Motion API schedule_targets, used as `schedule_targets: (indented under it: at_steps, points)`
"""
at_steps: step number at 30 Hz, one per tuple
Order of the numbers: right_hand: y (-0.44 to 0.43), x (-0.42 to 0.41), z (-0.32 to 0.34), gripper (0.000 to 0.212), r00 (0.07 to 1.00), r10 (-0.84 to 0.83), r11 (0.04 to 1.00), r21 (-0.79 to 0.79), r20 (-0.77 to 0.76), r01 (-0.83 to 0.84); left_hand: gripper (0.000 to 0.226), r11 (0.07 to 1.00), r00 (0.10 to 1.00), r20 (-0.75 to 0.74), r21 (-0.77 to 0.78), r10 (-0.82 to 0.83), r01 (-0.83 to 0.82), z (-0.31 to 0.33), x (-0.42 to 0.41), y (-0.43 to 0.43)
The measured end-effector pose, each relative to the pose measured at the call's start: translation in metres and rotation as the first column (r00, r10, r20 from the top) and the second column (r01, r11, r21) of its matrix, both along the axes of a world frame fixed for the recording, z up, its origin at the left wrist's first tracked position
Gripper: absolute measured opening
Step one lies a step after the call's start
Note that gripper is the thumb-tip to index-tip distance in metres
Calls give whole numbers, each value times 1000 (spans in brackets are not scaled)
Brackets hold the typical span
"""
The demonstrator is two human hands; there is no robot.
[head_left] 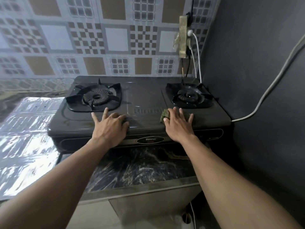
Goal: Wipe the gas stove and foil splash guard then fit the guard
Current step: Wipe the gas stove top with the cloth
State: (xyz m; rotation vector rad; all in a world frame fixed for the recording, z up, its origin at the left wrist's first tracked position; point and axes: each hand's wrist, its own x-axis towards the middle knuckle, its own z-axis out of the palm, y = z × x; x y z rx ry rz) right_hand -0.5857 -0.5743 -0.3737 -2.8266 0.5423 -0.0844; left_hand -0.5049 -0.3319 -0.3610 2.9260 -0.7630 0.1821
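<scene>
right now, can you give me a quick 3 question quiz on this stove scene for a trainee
1. True or false: the right hand presses a green cloth flat on the stove.
2. Where does the foil splash guard lie? A) standing behind the burners B) flat on the counter left of the stove C) on the right burner
3. Fill in: the left hand rests open near the front edge, just in front of the ____ burner.

Key: 1 true; 2 B; 3 left
</scene>
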Motion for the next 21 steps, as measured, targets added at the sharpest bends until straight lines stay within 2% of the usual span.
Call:
schedule_targets:
  at_steps: [10, 21]
  points:
    - [109, 29, -8, 52, 996, 71, 997, -44, 49, -69, 45, 999, 999, 53, -39, 1, 1, -5, 26, 66]
    - [160, 50, -5, 49, 998, 55, 998, -45, 27, -54, 44, 994, 998, 53, -98, 44, -39, -8, 48, 131]
